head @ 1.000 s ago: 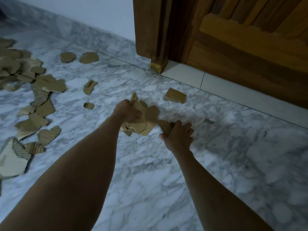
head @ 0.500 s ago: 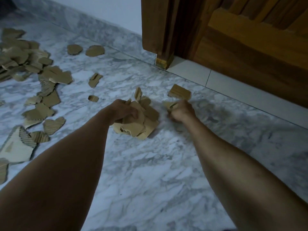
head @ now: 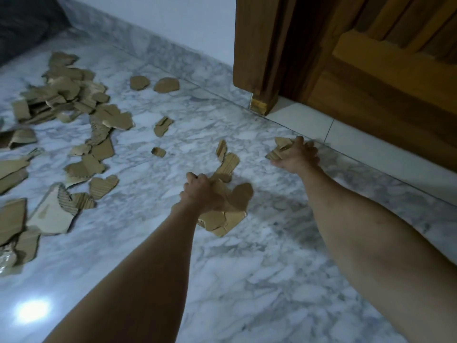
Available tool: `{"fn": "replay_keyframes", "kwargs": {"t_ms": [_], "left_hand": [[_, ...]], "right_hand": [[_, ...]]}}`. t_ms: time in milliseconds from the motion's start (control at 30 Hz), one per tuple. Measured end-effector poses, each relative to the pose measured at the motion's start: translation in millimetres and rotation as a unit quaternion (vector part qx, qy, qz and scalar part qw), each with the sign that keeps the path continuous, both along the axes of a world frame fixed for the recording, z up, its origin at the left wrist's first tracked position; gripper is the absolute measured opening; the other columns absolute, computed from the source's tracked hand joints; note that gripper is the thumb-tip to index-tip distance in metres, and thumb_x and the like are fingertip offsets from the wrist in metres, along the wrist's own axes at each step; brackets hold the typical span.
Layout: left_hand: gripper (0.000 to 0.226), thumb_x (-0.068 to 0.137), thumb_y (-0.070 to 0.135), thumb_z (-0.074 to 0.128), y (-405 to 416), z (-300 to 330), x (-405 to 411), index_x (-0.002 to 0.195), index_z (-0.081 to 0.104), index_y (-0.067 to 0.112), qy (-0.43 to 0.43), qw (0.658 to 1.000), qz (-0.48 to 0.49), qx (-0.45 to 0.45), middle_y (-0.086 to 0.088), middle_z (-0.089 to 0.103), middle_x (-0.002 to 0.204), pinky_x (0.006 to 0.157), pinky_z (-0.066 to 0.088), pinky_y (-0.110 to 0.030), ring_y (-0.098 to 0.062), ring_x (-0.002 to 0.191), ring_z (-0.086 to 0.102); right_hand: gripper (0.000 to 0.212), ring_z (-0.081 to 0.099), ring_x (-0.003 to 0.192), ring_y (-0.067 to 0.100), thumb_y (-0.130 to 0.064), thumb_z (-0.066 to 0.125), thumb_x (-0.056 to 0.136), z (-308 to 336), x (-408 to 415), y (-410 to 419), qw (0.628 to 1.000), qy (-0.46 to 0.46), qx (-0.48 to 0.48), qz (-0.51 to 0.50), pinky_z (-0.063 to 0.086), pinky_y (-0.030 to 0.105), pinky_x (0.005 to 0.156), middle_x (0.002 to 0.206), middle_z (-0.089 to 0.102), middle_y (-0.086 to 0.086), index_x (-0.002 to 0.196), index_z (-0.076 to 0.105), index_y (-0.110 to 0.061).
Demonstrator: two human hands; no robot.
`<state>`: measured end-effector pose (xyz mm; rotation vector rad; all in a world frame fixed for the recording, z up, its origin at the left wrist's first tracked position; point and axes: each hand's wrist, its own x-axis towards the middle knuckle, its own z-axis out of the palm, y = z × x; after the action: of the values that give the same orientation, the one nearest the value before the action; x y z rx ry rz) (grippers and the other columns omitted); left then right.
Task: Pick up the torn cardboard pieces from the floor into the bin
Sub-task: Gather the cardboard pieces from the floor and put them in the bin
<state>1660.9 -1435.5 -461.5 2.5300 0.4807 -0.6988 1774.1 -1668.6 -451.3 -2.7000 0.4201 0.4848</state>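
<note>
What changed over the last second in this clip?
The right hand reached forward toward the wooden door and took hold of the brown cardboard piece lying there. The left hand kept its grip on the bundle of torn cardboard pieces; the floor scatter stayed.

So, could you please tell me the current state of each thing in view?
left hand: grips a bunch of cardboard pieces.
right hand: grips cardboard pieces near the door sill.
loose cardboard pieces: scattered flat on the marble floor.
wooden door: closed, apparently.
</note>
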Motion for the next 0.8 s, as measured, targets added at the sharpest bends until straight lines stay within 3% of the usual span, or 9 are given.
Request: {"fn": "replay_keyframes", "kwargs": {"t_ms": [133,267,333,400,500,600,667,733,800], "left_hand": [[0.057,0.080,0.024,0.074,5.2,8.9,-3.3,0.128,0.049,0.005,-0.006,0.999,0.022,-0.041,-0.017,0.052,0.125,0.081,0.046,-0.037,-0.035,0.114,0.055],[0.050,0.073,0.019,0.081,21.8,11.6,-5.8,0.115,0.056,0.011,0.015,0.990,0.065,-0.126,-0.009,0.058,0.114,0.079,0.053,-0.038,-0.029,0.104,0.059],[0.045,0.070,0.015,0.083,35.9,11.6,-8.4,0.109,0.060,0.012,0.017,0.979,0.097,-0.178,-0.009,0.062,0.107,0.070,0.057,-0.038,-0.029,0.098,0.063],[0.037,0.069,0.010,0.082,54.1,14.2,-11.3,0.102,0.065,0.011,0.015,0.971,0.120,-0.207,-0.010,0.065,0.098,0.059,0.054,-0.032,-0.028,0.088,0.066],[0.020,0.075,0.005,0.076,81.3,21.6,-21.4,0.094,0.071,0.002,-0.009,0.963,0.157,-0.221,-0.010,0.065,0.084,0.054,0.049,-0.028,-0.025,0.075,0.063],[0.008,0.076,0.001,0.072,104.2,24.0,-38.4,0.083,0.070,0.005,-0.017,0.951,0.207,-0.231,-0.008,0.061,0.075,0.052,0.046,-0.026,-0.025,0.070,0.059],[0.009,0.073,0.003,0.073,113.0,23.9,-48.0,0.080,0.071,0.007,-0.018,0.943,0.232,-0.239,-0.009,0.062,0.079,0.055,0.048,-0.027,-0.027,0.075,0.061],[0.020,0.063,0.010,0.077,119.0,23.3,-55.3,0.082,0.073,0.006,-0.023,0.935,0.249,-0.250,-0.011,0.065,0.084,0.060,0.053,-0.034,-0.031,0.082,0.065],[0.029,0.057,0.014,0.078,123.5,23.0,-58.8,0.084,0.075,0.005,-0.027,0.932,0.255,-0.256,-0.011,0.067,0.087,0.062,0.054,-0.036,-0.031,0.084,0.066]], "right_hand": [[0.088,0.037,0.137,0.038,-0.053,0.075,0.081,-6.5,-7.9,-3.1,0.999,0.017,0.012,0.033,0.033,0.046,0.112,0.151,0.037,0.015,0.148,0.035,-0.014],[0.100,0.038,0.142,0.029,-0.043,0.082,0.080,-3.1,-11.8,18.2,0.981,0.021,0.147,0.122,0.036,0.035,0.109,0.160,0.033,0.010,0.156,0.026,-0.010],[0.097,0.041,0.140,0.027,-0.034,0.085,0.078,4.0,-10.6,43.8,0.966,0.027,0.176,0.190,0.039,0.034,0.104,0.159,0.035,0.008,0.155,0.029,-0.016],[0.095,0.047,0.134,0.026,-0.026,0.088,0.075,5.6,-10.2,70.1,0.943,0.054,0.155,0.289,0.045,0.034,0.099,0.156,0.041,0.005,0.153,0.034,-0.024],[0.094,0.052,0.129,0.026,-0.022,0.090,0.071,1.1,-10.8,91.5,0.920,0.080,0.073,0.378,0.048,0.039,0.101,0.151,0.047,0.003,0.151,0.040,-0.024],[0.083,0.050,0.124,0.029,-0.033,0.091,0.068,2.4,-9.9,94.3,0.914,0.048,0.006,0.403,0.046,0.035,0.092,0.136,0.053,0.006,0.140,0.052,-0.018],[0.084,0.042,0.126,0.032,-0.043,0.088,0.070,3.1,-11.9,93.7,0.908,0.036,-0.044,0.414,0.042,0.038,0.098,0.133,0.046,0.010,0.140,0.052,-0.015],[0.088,0.044,0.127,0.031,-0.043,0.089,0.069,0.4,-9.5,93.6,0.923,0.049,-0.011,0.381,0.043,0.037,0.102,0.138,0.048,0.010,0.141,0.052,-0.009],[0.093,0.052,0.127,0.028,-0.037,0.093,0.064,3.0,-3.6,97.0,0.945,0.060,0.088,0.311,0.046,0.036,0.103,0.143,0.053,0.008,0.142,0.050,-0.008]]}}
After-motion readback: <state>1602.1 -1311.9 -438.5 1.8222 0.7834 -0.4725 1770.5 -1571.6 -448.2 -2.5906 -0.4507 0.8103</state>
